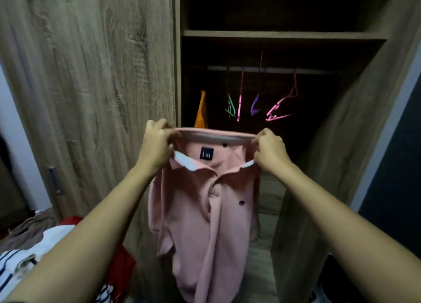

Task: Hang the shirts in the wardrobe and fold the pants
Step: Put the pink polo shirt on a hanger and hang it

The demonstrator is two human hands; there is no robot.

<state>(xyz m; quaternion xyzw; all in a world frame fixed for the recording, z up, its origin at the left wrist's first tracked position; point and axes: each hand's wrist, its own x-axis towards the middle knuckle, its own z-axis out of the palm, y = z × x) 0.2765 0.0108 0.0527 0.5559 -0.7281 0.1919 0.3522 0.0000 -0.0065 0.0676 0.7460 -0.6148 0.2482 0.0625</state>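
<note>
The left hand (157, 145) pinches one end of the collar (211, 134) and the right hand (270, 150) pinches the other, fingers curled round the fabric, pulling it taut. From that grip the pink shirt (205, 211) hangs open-fronted, below and in front of the rail (273, 70). On the rail hang an orange garment (201, 111) at the left end, then a green hanger (230, 106), a purple hanger (255, 106) and a pink hanger (282, 104) — all bare. Above the rail runs a shelf (273, 34). Far below and left of the rail lies a pile of clothes (34, 245) — white, striped, red, brown.
</note>
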